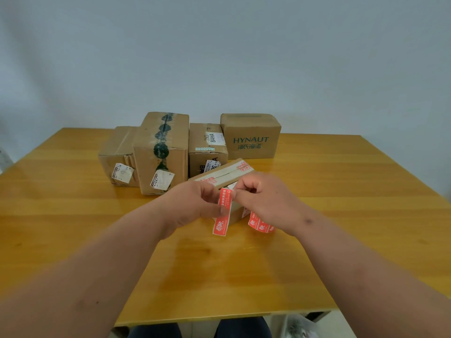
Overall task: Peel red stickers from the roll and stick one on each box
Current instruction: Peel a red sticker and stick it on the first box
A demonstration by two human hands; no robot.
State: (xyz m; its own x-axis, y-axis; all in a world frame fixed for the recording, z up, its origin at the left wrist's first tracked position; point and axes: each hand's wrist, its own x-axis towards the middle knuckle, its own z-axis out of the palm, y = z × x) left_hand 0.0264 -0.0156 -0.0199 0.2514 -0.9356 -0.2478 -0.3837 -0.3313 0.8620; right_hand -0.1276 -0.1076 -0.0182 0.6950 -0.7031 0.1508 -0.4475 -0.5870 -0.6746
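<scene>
Red sticker (222, 212) is hanging pinched between both hands, left hand (195, 203) and right hand (264, 198), over the small box (220, 175) on the bench (73, 215), the roll's strip (260, 224) dangling under the right.

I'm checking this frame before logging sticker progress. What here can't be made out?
All in the head view:
- Near box: front face mostly hidden by the left hand and right hand; any sticker there can't be told.
- Sticker roll: mostly behind the right hand.
- Red sticker: small print unreadable.
- Leftmost box: partly hidden by the taller box.
- Shipping labels: text too small.
</scene>
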